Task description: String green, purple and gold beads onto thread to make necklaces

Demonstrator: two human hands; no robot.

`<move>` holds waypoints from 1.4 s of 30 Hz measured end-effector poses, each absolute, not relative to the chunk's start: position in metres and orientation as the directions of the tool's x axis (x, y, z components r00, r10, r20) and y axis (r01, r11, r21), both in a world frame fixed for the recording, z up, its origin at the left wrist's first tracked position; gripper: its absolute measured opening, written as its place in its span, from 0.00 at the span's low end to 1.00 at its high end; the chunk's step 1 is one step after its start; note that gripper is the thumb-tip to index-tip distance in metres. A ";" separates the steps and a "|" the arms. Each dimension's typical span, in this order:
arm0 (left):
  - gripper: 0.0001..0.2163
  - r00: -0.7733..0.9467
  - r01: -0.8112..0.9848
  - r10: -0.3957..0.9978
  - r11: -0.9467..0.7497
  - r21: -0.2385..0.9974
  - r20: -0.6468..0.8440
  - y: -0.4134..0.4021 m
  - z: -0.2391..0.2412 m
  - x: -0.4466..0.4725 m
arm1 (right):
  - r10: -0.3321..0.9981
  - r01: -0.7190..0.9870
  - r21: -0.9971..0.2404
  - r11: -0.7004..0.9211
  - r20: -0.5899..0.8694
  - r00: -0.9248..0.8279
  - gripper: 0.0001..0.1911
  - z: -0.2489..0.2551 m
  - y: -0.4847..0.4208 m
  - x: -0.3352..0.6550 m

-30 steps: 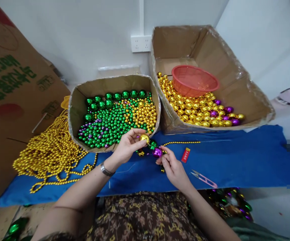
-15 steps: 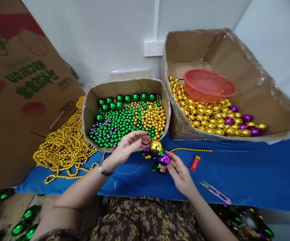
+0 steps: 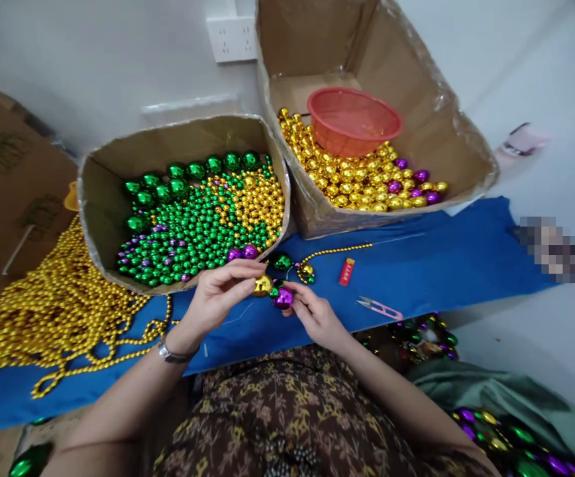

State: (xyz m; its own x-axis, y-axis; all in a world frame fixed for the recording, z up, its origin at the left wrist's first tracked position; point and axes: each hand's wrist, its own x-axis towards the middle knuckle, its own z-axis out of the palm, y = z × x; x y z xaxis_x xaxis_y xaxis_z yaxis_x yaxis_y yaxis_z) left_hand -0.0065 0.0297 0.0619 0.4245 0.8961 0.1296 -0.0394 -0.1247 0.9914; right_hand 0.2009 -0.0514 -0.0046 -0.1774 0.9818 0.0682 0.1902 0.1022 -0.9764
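Note:
My left hand (image 3: 222,290) pinches a large gold bead (image 3: 263,285) over the blue cloth (image 3: 441,265). Right beside it, my right hand (image 3: 312,313) pinches a large purple bead (image 3: 283,298), with a small green bead between the two. Both beads sit on one strand that runs back past a large green bead (image 3: 282,262) and a gold bead (image 3: 307,270) into a thin string of small gold beads (image 3: 337,250). Just behind my left hand stands a cardboard box (image 3: 99,199) full of green, gold and purple beads.
A bigger cardboard box (image 3: 431,126) at the back right holds large gold and purple beads and a red plastic basket (image 3: 353,120). Gold bead strands (image 3: 59,298) are heaped at the left. A red lighter (image 3: 348,271) and pink snips (image 3: 379,307) lie on the cloth.
My head has turned, so the whole scene has shifted left and up. The gold bead has come down close to the purple one. Both hands keep their pinch.

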 end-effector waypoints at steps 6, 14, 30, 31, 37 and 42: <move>0.06 0.523 0.052 0.849 -0.119 0.992 0.075 0.003 0.056 -0.009 | 0.971 0.370 -0.914 0.169 0.090 -0.221 0.19 -0.022 -0.077 0.196; 0.04 0.450 0.133 0.861 -0.327 0.935 0.237 -0.002 0.058 0.004 | 0.966 0.572 -0.779 0.257 0.211 -0.147 0.20 -0.007 -0.077 0.214; 0.11 0.471 -0.017 0.829 -0.335 0.942 0.303 0.003 0.056 0.047 | 0.943 0.525 -0.791 0.314 0.322 -0.079 0.12 0.011 -0.069 0.224; 0.15 0.526 -0.010 0.788 -0.371 0.928 0.321 0.002 0.049 0.047 | 0.948 0.510 -0.808 0.295 0.316 -0.048 0.12 0.015 -0.071 0.225; 0.21 0.880 0.218 0.417 -0.779 0.588 0.227 -0.008 0.004 0.059 | 0.950 0.383 -0.873 0.302 0.311 -0.039 0.12 0.049 -0.082 0.224; 0.22 0.889 0.422 0.453 -0.870 0.254 0.075 -0.005 -0.015 0.055 | 0.903 0.201 -0.929 0.312 0.355 0.240 0.12 0.070 -0.088 0.254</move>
State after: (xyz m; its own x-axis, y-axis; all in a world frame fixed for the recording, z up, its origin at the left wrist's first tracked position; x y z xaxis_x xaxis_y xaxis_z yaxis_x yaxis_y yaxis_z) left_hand 0.0554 -0.0054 -0.0153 0.8885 0.4527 0.0751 0.4219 -0.8703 0.2540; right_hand 0.2545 -0.0882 0.0701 0.2403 0.9035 0.3550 0.2009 0.3115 -0.9288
